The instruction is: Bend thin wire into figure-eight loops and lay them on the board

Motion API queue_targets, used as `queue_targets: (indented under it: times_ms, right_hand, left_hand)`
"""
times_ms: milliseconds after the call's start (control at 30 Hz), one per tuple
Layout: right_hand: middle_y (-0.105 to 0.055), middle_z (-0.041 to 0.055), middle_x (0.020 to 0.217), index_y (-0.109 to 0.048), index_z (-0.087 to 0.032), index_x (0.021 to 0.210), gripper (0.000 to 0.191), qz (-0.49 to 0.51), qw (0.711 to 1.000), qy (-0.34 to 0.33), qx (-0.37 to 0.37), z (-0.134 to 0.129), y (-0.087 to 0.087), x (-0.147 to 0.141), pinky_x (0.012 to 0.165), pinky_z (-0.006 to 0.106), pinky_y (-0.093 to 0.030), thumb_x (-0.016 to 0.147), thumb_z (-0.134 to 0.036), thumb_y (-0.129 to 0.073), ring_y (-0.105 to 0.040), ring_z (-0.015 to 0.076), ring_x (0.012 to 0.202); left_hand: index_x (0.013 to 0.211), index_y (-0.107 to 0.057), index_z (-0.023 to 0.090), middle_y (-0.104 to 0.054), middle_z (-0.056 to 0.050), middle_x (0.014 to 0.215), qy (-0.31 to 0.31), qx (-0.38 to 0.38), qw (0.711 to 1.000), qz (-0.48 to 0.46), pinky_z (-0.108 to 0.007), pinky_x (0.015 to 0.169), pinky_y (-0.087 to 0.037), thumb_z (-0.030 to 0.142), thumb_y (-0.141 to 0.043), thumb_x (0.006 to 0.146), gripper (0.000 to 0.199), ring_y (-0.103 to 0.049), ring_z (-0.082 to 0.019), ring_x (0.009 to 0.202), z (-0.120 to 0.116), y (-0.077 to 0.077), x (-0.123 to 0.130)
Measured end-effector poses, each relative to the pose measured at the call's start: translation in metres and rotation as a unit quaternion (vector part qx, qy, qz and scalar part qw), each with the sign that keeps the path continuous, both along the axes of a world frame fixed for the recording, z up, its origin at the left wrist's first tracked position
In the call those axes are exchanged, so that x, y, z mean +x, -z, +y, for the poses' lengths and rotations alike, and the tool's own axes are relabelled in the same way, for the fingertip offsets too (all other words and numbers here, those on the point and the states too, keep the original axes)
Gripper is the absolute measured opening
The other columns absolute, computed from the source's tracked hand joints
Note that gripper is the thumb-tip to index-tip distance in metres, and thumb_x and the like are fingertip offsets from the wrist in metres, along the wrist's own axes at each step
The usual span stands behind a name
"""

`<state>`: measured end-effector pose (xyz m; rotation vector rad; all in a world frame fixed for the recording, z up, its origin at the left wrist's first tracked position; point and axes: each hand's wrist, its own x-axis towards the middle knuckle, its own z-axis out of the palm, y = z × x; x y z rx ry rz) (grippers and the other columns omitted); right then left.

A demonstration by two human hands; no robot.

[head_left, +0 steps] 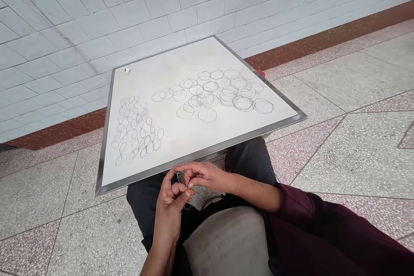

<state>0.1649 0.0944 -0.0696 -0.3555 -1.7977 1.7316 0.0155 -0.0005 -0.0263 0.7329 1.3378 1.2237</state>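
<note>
Just off near edge of metal-framed white board [200, 152]: left hand [170, 207] and right hand [207, 177], both pinching thin dark wire loop [177, 177].

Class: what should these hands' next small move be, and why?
Probably pinch the thin wire loop closed between the left hand and right hand, then lay it on the white board: both hands hold it at the board's edge, and similar wire rings lie there.
</note>
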Motion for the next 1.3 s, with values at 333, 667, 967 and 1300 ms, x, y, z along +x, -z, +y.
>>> queue_targets:
  times_ms: [333, 667, 967, 1300]
  right_hand:
    - [-0.059, -0.0027, 0.085, -0.054, -0.025, 0.131, 0.042, 0.028, 0.994, 0.020, -0.099, 0.002, 0.014, -0.007, 0.068, 0.026, -0.050, 0.091, -0.030, -0.063, -0.058, 0.0103, 0.070]
    - [-0.061, -0.0028, 0.085, -0.048, -0.021, 0.109, 0.049, 0.043, 0.977, 0.010, -0.210, -0.019, 0.012, -0.015, 0.063, 0.024, -0.048, 0.076, -0.038, -0.080, -0.059, 0.0109, 0.073]
    - [-0.063, -0.0047, 0.072, -0.046, -0.020, 0.091, 0.046, 0.004, 0.968, 0.027, -0.251, -0.034, 0.010, -0.025, 0.050, 0.020, -0.041, 0.073, -0.046, -0.079, -0.057, 0.0093, 0.059]
    - [-0.060, -0.0069, 0.066, -0.049, -0.020, 0.089, 0.037, -0.025, 0.971, 0.071, -0.229, -0.039, 0.011, -0.025, 0.047, 0.019, -0.042, 0.073, -0.037, -0.078, -0.055, 0.0088, 0.056]
  left_hand:
    - [0.131, -0.055, 0.022, -0.065, 0.006, 0.064, -0.041, -0.013, 0.998, -0.037, -0.028, 0.072, -0.047, 0.023, -0.080, 0.070, 0.066, -0.059, -0.013, 0.064, 0.009, 0.013, 0.003]
    - [0.135, -0.053, 0.023, -0.072, 0.004, 0.073, -0.142, 0.024, 0.989, -0.036, -0.032, 0.092, -0.045, 0.027, -0.082, 0.072, 0.070, -0.067, -0.015, 0.083, 0.004, 0.001, 0.007]
    - [0.140, -0.047, 0.021, -0.072, 0.003, 0.079, -0.115, 0.025, 0.993, -0.032, -0.026, 0.080, -0.048, 0.028, -0.080, 0.074, 0.075, -0.064, -0.012, 0.074, -0.005, 0.000, 0.006]
    - [0.141, -0.048, 0.021, -0.073, 0.000, 0.085, -0.063, 0.049, 0.996, 0.048, -0.030, 0.089, -0.048, 0.032, -0.074, 0.082, 0.066, -0.066, -0.014, 0.083, -0.009, 0.003, 0.000]
